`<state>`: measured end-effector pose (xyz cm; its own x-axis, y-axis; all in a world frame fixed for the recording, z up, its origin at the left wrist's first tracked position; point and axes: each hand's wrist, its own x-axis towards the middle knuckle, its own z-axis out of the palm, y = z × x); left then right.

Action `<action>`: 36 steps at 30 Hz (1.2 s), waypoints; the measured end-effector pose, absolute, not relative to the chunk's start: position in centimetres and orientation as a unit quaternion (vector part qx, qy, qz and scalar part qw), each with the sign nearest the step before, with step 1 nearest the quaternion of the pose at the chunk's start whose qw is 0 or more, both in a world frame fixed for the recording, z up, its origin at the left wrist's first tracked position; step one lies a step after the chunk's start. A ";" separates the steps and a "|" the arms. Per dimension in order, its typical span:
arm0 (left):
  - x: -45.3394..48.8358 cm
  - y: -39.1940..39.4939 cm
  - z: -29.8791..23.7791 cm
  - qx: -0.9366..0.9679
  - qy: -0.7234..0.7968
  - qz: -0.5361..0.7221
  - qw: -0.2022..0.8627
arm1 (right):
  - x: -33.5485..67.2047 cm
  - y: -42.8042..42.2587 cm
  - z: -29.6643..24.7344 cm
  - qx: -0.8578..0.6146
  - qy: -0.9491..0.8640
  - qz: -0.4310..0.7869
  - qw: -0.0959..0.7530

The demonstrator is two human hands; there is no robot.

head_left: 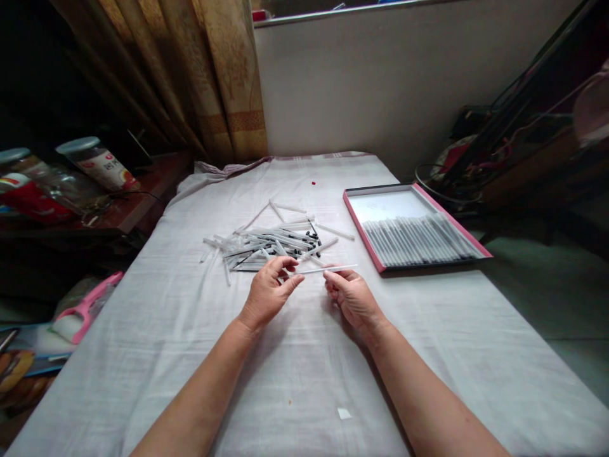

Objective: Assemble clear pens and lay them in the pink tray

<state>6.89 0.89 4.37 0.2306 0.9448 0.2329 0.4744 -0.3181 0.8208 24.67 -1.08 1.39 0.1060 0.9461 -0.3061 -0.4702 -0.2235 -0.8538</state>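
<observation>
My right hand (349,293) pinches a thin white tube (316,271), like a pen barrel or refill, between thumb and fingers. The tube lies nearly level and points left toward my left hand (271,289). There the thumb and curled fingers are apart, close to the tube's left end; whether they touch it is hard to see. Just beyond both hands spreads a loose pile of pen parts (266,241): clear and whitish tubes, dark thin rods and small black pieces.
At the right lies a shallow pink-edged box (362,235) with a row of clear, dark-cored pens (419,240). A white scrap (344,414) and a small red bit (313,183) lie on the pale cloth (295,355). Pink scissors (85,311) and jars (98,162) stand left, off the cloth.
</observation>
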 end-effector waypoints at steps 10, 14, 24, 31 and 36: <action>7.2 0.6 3.4 0.730 0.485 0.356 0.324 | 24.4 -1.1 2.0 -0.499 -0.291 0.597 0.557; 5.7 1.2 4.6 0.750 0.468 0.351 0.310 | 25.1 -0.7 1.8 -0.511 -0.269 0.578 0.577; 5.6 1.9 5.0 0.481 0.441 0.493 0.576 | 23.8 -1.5 1.1 -0.485 -0.436 0.558 0.513; 6.6 0.7 3.3 0.507 0.450 0.525 0.514 | 23.2 -1.9 0.7 -0.503 -0.573 0.444 0.472; 4.1 0.9 2.5 0.604 0.503 0.523 0.329 | 24.1 -1.6 0.3 -0.533 -0.581 0.390 0.476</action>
<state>4.06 0.86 2.54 -0.0530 0.9524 0.3001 0.2640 -0.2765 0.9241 24.05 -1.58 0.33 0.0205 0.9904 0.1366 0.2477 0.1273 -0.9604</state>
